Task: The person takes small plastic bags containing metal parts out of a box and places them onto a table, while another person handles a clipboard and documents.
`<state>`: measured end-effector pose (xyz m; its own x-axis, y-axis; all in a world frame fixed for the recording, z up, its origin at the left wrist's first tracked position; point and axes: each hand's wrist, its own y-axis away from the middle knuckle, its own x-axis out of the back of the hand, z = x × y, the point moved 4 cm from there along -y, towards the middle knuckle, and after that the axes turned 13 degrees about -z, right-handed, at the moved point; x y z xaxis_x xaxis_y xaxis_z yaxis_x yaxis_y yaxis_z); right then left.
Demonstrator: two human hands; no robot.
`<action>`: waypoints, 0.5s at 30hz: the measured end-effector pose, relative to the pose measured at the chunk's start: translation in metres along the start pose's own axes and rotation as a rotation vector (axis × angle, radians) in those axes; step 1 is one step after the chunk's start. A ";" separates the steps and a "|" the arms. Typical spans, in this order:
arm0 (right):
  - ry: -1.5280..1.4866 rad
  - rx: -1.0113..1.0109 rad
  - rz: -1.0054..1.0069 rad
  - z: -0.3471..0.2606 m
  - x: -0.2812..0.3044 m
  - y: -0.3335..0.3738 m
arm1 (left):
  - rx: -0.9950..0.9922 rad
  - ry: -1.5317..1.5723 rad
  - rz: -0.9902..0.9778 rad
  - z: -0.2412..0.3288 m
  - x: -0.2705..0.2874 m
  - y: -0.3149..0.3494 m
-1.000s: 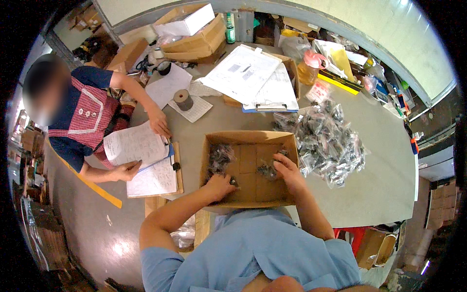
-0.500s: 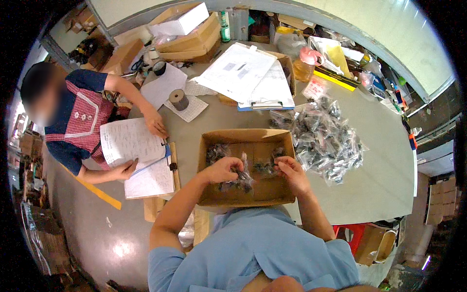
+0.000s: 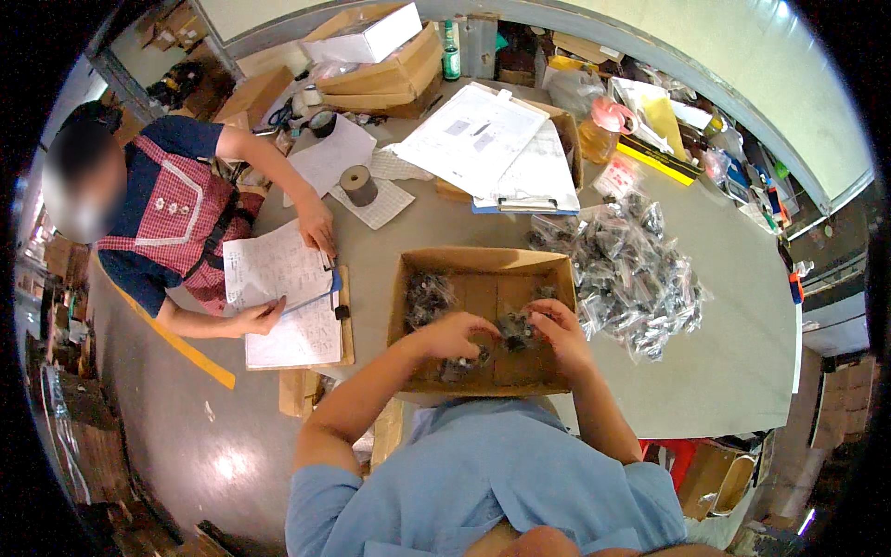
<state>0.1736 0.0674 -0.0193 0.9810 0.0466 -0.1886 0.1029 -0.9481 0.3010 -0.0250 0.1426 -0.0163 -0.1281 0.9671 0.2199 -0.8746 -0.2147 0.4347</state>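
An open cardboard box (image 3: 548, 376) stands in front of me at the table's edge, holding several clear plastic bags of small dark parts. Over its left half my left hand (image 3: 452, 336) is loosely curved, thumb and fingers apart. Just below those fingers lies one bag (image 3: 461, 365) on the box floor. Another group of bags (image 3: 427, 299) rests against the box's left side. My right hand (image 3: 561, 336), inside the right side, pinches a clear bag of dark parts (image 3: 514, 330). Its fingertips are partly hidden.
Right of the box is a large heap of similar bags (image 3: 640, 278). Clipboards with papers (image 3: 487, 139) lie behind it. At left a person (image 3: 186, 213) holds papers on a clipboard (image 3: 302, 339). A tape roll (image 3: 358, 186) and a jug with a pink lid (image 3: 599, 139) stand farther back.
My left hand has let go of a bag, which now lies lower in the box. The bag at my right hand is now nearer the middle. The whole view has shifted slightly.
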 end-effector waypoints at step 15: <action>1.049 0.120 -0.597 0.011 -0.067 -0.031 | 0.744 -0.588 0.371 -0.079 -0.005 -0.003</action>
<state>0.1026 0.0904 -0.0265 0.4471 0.6656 0.5976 0.6230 -0.7111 0.3259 -0.0583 0.1493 -0.0880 0.0928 0.6448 0.7587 -0.2879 -0.7120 0.6404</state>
